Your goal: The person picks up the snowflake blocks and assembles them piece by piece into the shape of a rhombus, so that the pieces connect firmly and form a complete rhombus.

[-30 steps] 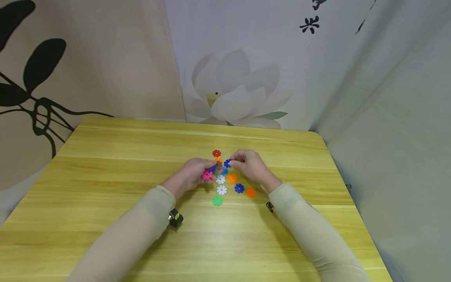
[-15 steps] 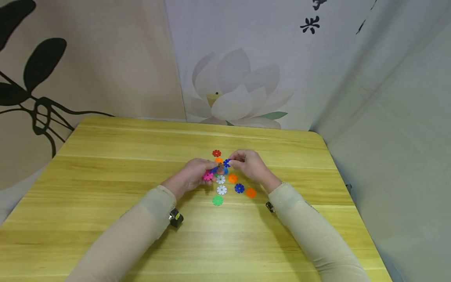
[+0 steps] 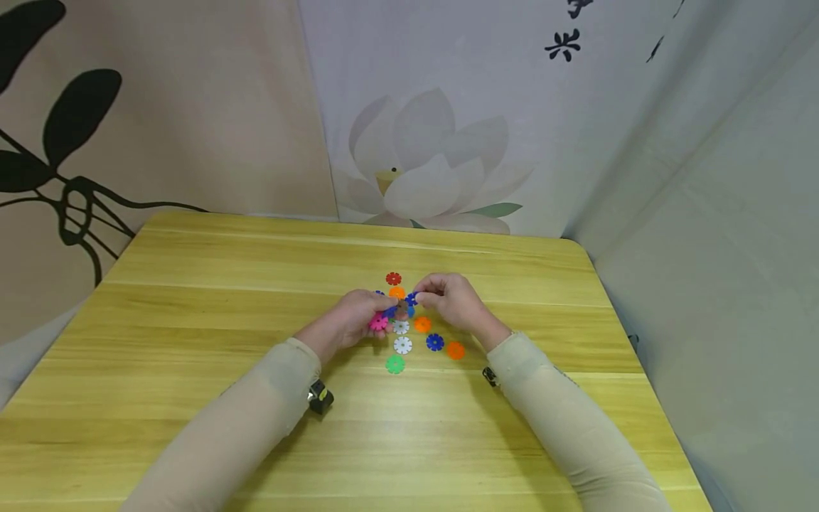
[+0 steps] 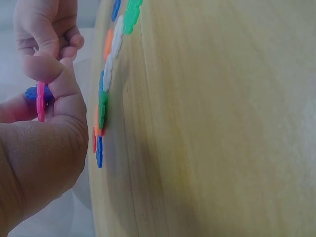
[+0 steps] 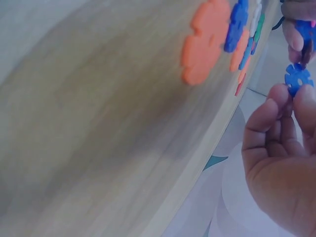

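Low over the table, my left hand (image 3: 350, 313) grips a cluster of notched plastic snowflake discs: a pink disc (image 3: 379, 322), a blue one beside it and a brown disc (image 3: 401, 308). My right hand (image 3: 457, 300) pinches another blue disc (image 5: 297, 79) between thumb and fingertips. In the right wrist view its edge meets the brown disc (image 5: 307, 53); whether the two are slotted together I cannot tell. Seen from the left wrist, the pink disc (image 4: 41, 101) stands edge-on at the thumb. The left fingers partly hide the cluster.
Flat discs lie on the wooden table (image 3: 256, 284) under and around the hands: red (image 3: 393, 279), orange (image 3: 422, 324), white (image 3: 402, 345), dark blue (image 3: 435, 342) and green (image 3: 395, 364). A printed curtain (image 3: 435, 163) hangs behind the table.
The left hand's cluster has shifted slightly down and right, closer to the right hand's blue disc. A blue disc on the table now shows past the left thumb. The right hand has barely moved.
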The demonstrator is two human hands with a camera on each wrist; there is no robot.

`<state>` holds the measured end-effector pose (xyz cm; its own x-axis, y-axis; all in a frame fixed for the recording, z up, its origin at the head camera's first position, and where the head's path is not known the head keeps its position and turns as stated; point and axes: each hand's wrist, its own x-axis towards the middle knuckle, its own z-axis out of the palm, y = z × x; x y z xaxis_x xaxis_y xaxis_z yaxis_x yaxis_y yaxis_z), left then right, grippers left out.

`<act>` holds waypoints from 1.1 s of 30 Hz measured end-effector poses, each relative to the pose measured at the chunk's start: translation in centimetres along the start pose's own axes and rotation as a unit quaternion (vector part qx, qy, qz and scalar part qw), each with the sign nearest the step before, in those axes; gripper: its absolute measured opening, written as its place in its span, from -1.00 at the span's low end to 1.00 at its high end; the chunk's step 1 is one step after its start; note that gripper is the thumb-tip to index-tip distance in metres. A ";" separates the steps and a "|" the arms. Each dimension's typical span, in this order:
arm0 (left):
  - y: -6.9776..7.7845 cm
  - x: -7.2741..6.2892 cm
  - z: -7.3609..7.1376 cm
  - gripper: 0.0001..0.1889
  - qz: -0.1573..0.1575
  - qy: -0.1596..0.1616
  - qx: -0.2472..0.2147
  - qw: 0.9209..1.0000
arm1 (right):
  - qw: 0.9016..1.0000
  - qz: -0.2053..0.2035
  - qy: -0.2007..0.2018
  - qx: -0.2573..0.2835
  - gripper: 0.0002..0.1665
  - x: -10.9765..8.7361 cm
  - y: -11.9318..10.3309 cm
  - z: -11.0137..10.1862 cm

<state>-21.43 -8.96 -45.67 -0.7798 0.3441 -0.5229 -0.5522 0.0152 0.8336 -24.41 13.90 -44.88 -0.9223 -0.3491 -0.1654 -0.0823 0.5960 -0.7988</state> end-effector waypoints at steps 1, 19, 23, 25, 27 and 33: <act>0.0 0.0 0.0 -0.61 -0.001 0.001 0.000 1.000 | 1.000 0.000 -0.001 0.001 -0.88 0.0 0.0 0.0; 0.0 0.0 0.2 -0.63 -0.004 -0.011 0.002 1.000 | 0.999 -0.006 0.000 0.048 -0.89 0.2 0.1 0.6; 0.1 0.1 0.1 -0.62 -0.012 -0.008 -0.001 1.000 | 0.998 -0.003 0.001 0.062 -0.90 0.1 0.1 0.7; 0.1 0.2 0.1 -0.61 -0.015 -0.007 -0.002 1.000 | 0.998 -0.001 0.002 0.067 -0.90 0.1 0.1 0.7; 0.2 0.2 0.1 -0.60 -0.018 -0.005 -0.003 1.000 | 0.998 -0.002 0.002 0.070 -0.90 0.1 0.1 0.7; 0.2 0.0 0.1 -0.60 -0.013 -0.011 0.001 1.000 | 0.997 -0.006 -0.001 0.080 -0.90 0.1 0.4 0.7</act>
<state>-21.50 -8.85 -45.50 -0.7584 0.3648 -0.5401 -0.5715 0.0263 0.8202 -24.26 13.56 -45.64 -0.9208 -0.3577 -0.1556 -0.0329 0.4686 -0.8828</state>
